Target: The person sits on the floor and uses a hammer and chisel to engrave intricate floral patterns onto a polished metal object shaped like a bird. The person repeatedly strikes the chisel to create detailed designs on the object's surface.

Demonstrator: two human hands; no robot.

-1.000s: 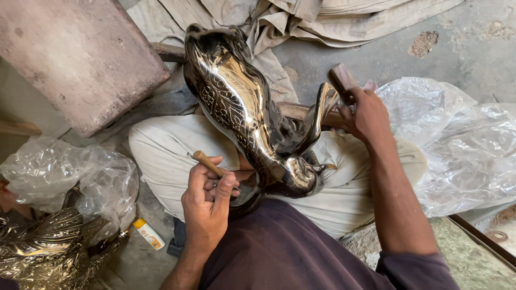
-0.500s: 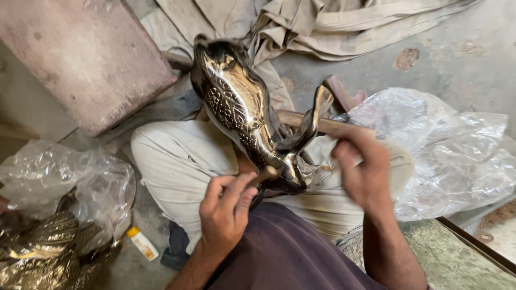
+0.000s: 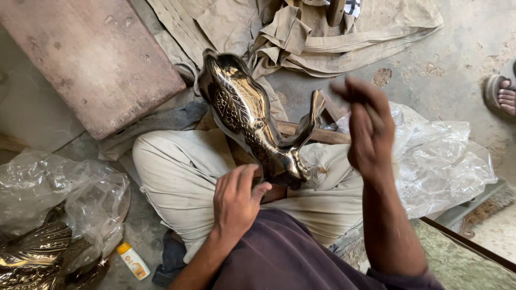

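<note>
A shiny engraved brass figure [image 3: 242, 115], long and animal-shaped, lies tilted across my lap, its narrow end toward me. My left hand [image 3: 235, 203] presses against that lower end with curled fingers; whatever is inside the hand is hidden. My right hand [image 3: 366, 131] is lifted to the right of the figure, blurred by motion, and its fingers seem closed round a dark tool. A wooden bar [image 3: 325, 135] lies across my legs under the figure.
A reddish stone slab [image 3: 97, 59] lies at upper left and crumpled beige cloth [image 3: 333, 37] at the top. Clear plastic sheeting [image 3: 449, 156] is on the right. On the left are a plastic bag [image 3: 59, 190], brass pieces [image 3: 35, 258] and a small bottle [image 3: 132, 261]. Another person's sandalled foot [image 3: 502, 94] shows at far right.
My right hand left the wooden bar, dropped toward the figure's lower end, then rose to the right. The wooden stick once seen in my left hand no longer shows.
</note>
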